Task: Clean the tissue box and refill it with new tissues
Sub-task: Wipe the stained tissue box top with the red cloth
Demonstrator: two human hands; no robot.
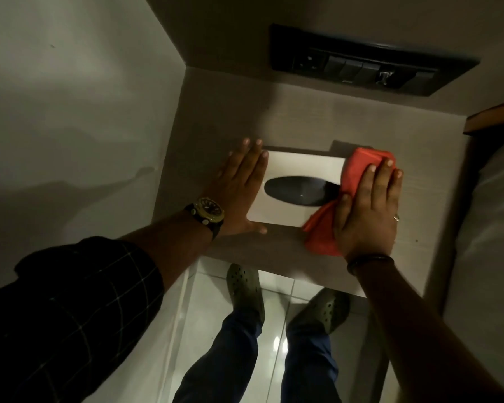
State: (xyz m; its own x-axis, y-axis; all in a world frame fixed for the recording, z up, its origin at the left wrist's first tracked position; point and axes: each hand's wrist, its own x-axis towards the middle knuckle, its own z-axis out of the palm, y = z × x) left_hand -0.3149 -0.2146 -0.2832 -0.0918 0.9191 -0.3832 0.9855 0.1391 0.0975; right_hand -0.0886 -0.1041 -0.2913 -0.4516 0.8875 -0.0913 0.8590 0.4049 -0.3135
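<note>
**Wiping down the tissue box before the refill**

A person steadies a white rectangular tissue box with a dark oval opening (300, 189) on a pale wood-grain counter (216, 112). The left hand (239, 187) lies flat with fingers straight and together, pressing on the box's left end. The right hand (367, 210), fingers straight and laid flat, presses a folded orange-red cleaning cloth (326, 228) over the box's right end.

To do the wipe well, the bracing hand likely needs to hold firm so the light box does not slide, while the cloth sweeps across the lid and around the opening's rim. No new tissues are in view, so the refill appears not yet begun.

The counter sits in a dim corner against plain walls, beneath a black switch panel (361, 65). Glossy white floor tiles (277, 330) show below.
</note>
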